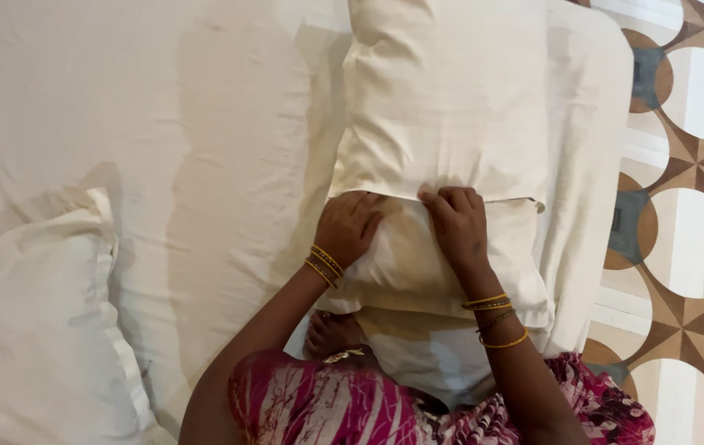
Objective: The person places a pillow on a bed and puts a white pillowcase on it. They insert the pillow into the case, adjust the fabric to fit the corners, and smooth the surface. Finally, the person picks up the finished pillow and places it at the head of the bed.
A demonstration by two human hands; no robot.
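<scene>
Both hands point(405, 227) press knuckles-up into the pillow point(443, 264).

Wide bed point(228, 148) under creased white sheet, filling most of view. Right of bed: tiled floor point(690, 206), brown, grey and white circle pattern. Soft, even light, faint shadows across sheet.

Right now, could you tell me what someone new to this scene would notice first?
In the middle, the left hand and the right hand, both with gold bangles, press on a cream pillow at the open edge of its pillowcase. They lie on a white bed sheet, with a second pillow at lower left. At the right edge, a patterned tile floor of circles and brown stars stands out.
</scene>
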